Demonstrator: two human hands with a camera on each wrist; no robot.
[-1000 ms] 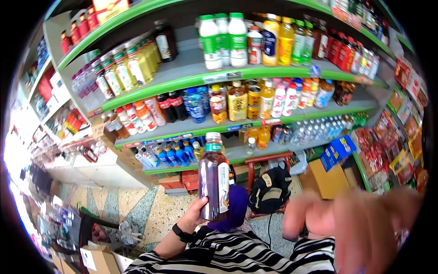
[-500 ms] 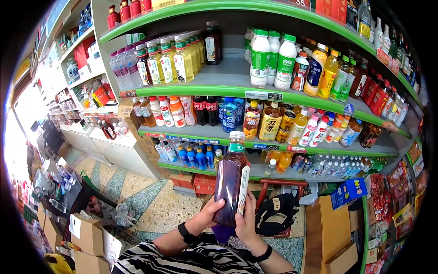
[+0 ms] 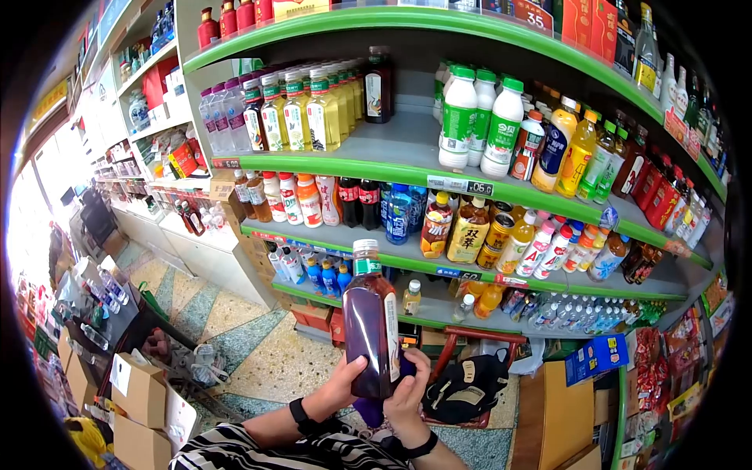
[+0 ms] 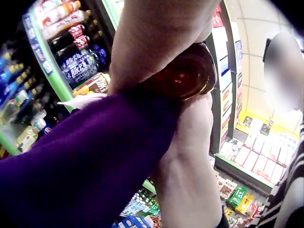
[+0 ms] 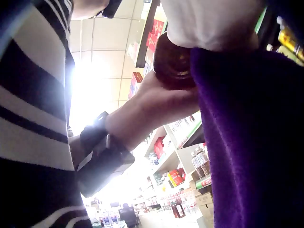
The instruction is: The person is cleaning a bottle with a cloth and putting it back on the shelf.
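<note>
A large dark bottle (image 3: 371, 333) with a white cap and green neck label stands nearly upright between both hands in the head view. My left hand (image 3: 338, 385) grips its lower left side, thumb across the front. On the lower right, my right hand (image 3: 407, 395) holds the bottle together with a purple cloth (image 3: 368, 410). The cloth (image 4: 95, 152) hangs beneath the bottle's base (image 4: 190, 73) in the left wrist view. In the right wrist view the cloth (image 5: 237, 133) hangs from the right hand (image 5: 213, 23). Fingers behind the bottle are hidden.
Green-edged shelves (image 3: 376, 160) full of drinks stand ahead, with one dark bottle (image 3: 377, 84) at the back of the upper one. A black backpack (image 3: 468, 385) is at the lower right beside cardboard (image 3: 556, 407). Open boxes (image 3: 141, 399) stand at the lower left.
The right hand has come in from the right side to the bottle. The bottle has since shifted slightly left and down, and the head view has turned.
</note>
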